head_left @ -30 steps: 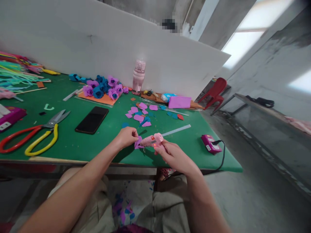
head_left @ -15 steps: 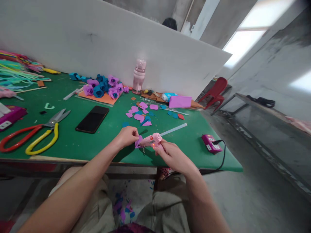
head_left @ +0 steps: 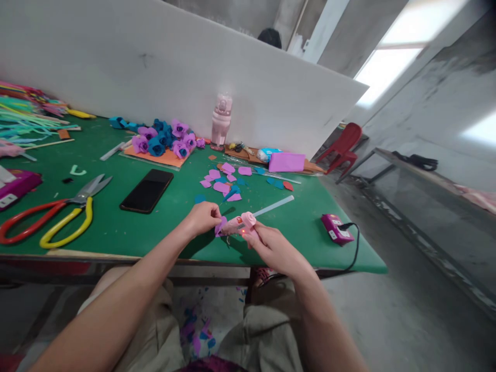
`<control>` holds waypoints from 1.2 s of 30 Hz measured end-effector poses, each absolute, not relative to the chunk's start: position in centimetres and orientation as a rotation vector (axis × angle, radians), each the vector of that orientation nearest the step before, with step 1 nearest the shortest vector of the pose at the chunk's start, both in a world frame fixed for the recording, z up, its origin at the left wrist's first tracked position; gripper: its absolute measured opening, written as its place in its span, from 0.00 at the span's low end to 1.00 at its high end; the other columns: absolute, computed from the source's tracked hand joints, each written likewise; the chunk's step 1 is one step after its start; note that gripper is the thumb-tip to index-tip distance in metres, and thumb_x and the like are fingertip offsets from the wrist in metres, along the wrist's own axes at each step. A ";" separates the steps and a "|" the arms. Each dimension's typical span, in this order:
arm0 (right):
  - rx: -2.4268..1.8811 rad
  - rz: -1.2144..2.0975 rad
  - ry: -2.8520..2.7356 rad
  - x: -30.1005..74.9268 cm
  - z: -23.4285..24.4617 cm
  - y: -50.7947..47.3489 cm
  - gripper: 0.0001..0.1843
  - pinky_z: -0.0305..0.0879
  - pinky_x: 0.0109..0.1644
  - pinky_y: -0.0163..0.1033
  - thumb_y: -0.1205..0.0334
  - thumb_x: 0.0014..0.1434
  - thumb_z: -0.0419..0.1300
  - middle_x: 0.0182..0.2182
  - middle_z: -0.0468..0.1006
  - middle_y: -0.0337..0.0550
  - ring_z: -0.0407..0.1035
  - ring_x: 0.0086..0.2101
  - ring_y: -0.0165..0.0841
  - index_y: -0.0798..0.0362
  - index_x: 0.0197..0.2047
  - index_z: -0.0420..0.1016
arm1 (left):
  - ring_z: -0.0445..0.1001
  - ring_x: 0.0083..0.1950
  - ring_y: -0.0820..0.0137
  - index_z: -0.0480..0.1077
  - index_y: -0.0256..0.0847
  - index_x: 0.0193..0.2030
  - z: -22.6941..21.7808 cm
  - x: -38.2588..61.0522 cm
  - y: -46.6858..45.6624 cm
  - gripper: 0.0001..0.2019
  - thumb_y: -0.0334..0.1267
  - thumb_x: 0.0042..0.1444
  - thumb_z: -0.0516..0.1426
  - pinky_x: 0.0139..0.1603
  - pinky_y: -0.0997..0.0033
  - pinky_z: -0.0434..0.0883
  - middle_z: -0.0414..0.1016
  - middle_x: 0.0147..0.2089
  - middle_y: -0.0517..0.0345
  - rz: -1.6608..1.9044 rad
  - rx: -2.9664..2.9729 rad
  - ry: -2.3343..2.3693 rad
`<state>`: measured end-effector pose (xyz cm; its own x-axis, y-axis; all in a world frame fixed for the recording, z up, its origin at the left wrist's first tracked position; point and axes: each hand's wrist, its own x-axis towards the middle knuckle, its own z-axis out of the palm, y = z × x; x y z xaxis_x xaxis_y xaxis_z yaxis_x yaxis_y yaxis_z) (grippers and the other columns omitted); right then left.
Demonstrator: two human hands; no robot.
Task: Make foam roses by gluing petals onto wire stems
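A pink hot glue gun (head_left: 237,224) is gripped in my right hand (head_left: 273,247), a red light glowing on its side. From its back sticks a long translucent glue stick (head_left: 274,205). Its nozzle end meets a purple paper petal (head_left: 220,227), which my left hand (head_left: 203,218) pinches between thumb and fingers. The exact contact of nozzle and petal is too small to tell. Just beyond lie loose purple petals (head_left: 221,187) and a few blue ones (head_left: 200,199) on the green table (head_left: 186,181).
Left of my hands lie a black phone (head_left: 147,190) and large scissors (head_left: 70,206). Finished paper flowers (head_left: 157,144) sit on an orange sheet near a pink bottle (head_left: 221,121). At right, a purple power socket (head_left: 337,229) has a black cord; a white board (head_left: 174,67) stands behind.
The glue gun and my right hand have shifted very slightly left, and less of the glue stick sticks out at the back. My left hand keeps its pinch on the petal.
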<state>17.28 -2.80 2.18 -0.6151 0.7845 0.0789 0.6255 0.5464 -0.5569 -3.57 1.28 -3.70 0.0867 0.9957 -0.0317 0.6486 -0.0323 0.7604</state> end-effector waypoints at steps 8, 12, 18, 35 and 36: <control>-1.168 0.687 -2.460 17.3 2.0 -2.8 0.18 0.57 0.34 0.34 0.56 0.63 0.46 0.32 0.73 0.43 0.66 0.31 0.31 0.54 0.28 0.69 | 0.66 0.25 0.72 0.68 0.38 0.20 -3.6 -3.5 1.2 0.03 0.34 0.40 0.56 0.25 0.74 0.58 0.71 0.21 0.60 0.710 1.739 1.619; -1.164 0.688 -2.468 17.1 2.1 -2.8 0.18 0.57 0.35 0.34 0.56 0.63 0.45 0.31 0.73 0.44 0.66 0.31 0.31 0.55 0.29 0.69 | 0.66 0.25 0.72 0.68 0.38 0.20 -3.5 -3.5 1.2 0.03 0.34 0.40 0.56 0.25 0.74 0.58 0.71 0.21 0.60 0.703 1.740 1.627; -1.159 0.672 -2.483 17.1 2.5 -2.9 0.17 0.57 0.37 0.34 0.57 0.64 0.45 0.33 0.74 0.44 0.67 0.32 0.32 0.55 0.31 0.69 | 0.66 0.25 0.72 0.69 0.38 0.21 -3.6 -3.6 1.3 0.03 0.34 0.40 0.56 0.25 0.74 0.59 0.71 0.22 0.60 0.692 1.757 1.630; -1.182 0.639 -2.485 17.5 2.6 -2.9 0.16 0.57 0.37 0.34 0.58 0.64 0.45 0.33 0.74 0.44 0.67 0.33 0.32 0.54 0.33 0.70 | 0.66 0.25 0.73 0.68 0.38 0.20 -3.7 -3.6 1.3 0.02 0.31 0.40 0.56 0.25 0.75 0.58 0.71 0.21 0.61 0.688 1.767 1.633; -1.186 0.638 -2.483 17.5 2.6 -2.9 0.16 0.57 0.37 0.34 0.58 0.64 0.45 0.33 0.74 0.44 0.67 0.33 0.32 0.54 0.33 0.70 | 0.66 0.25 0.73 0.68 0.38 0.20 -3.7 -3.6 1.3 0.02 0.31 0.40 0.56 0.25 0.75 0.58 0.71 0.21 0.61 0.687 1.771 1.632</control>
<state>17.48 -2.89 2.59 -0.6066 0.7900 0.0891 0.6492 0.5569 -0.5181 -3.59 1.33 -3.68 0.0985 0.9944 -0.0383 0.6678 -0.0375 0.7434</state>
